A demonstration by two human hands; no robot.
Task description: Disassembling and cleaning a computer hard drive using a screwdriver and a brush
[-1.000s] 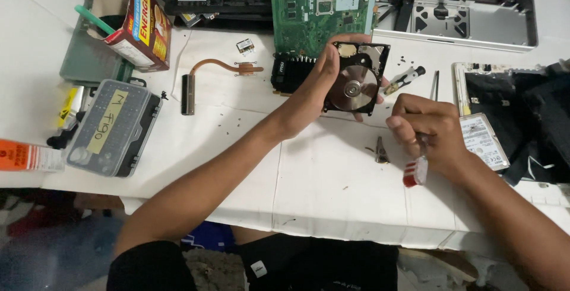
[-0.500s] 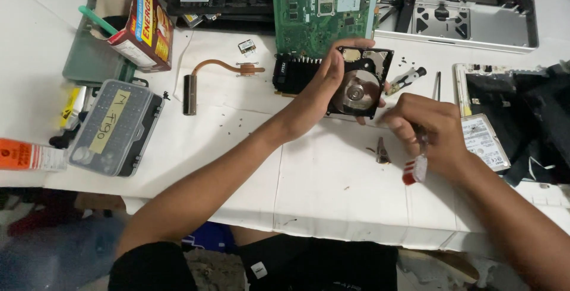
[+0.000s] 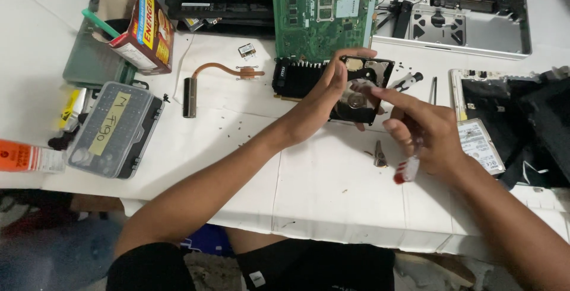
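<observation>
An opened hard drive [image 3: 371,80] with a shiny platter lies tilted near the middle of the white table [image 3: 332,190]. My left hand [image 3: 323,98] grips its left side and holds it up on edge. My right hand [image 3: 415,128] is just right of it, forefinger stretched onto the platter area. A screwdriver with a red and clear handle [image 3: 407,169] is tucked in that same hand's lower fingers. A small metal part [image 3: 380,154] lies on the table below the drive.
A green circuit board [image 3: 323,12] and laptop shells sit at the back. A copper heat pipe [image 3: 222,72], a grey bit case [image 3: 116,129] and a cardboard box [image 3: 139,27] are to the left. Another drive [image 3: 478,144] and black parts lie at right. Tiny screws dot the table.
My right hand has risen from the table and reached left, with its forefinger now on the drive. My left hand keeps hold of the drive, which has shifted slightly.
</observation>
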